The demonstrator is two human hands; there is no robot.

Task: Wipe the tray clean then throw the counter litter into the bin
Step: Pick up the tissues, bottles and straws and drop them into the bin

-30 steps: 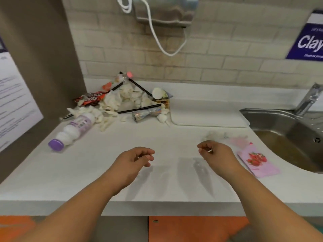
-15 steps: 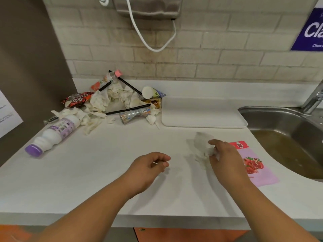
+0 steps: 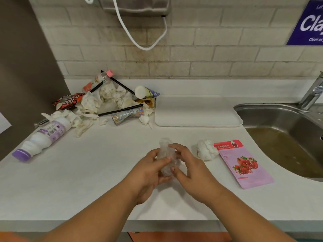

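The white tray (image 3: 197, 111) lies flat at the back of the counter (image 3: 87, 172), between the litter pile (image 3: 108, 102) and the sink (image 3: 279, 116), well beyond the left hand (image 3: 148, 175) and right hand (image 3: 194, 173), which together pinch a crumpled clear film (image 3: 164, 149).

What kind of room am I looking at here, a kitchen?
Probably a shared pantry or kitchenette: a steel sink with a tap set in a white counter, a purple printed notice on the brick-tiled wall, and a metal wall unit with a cord.
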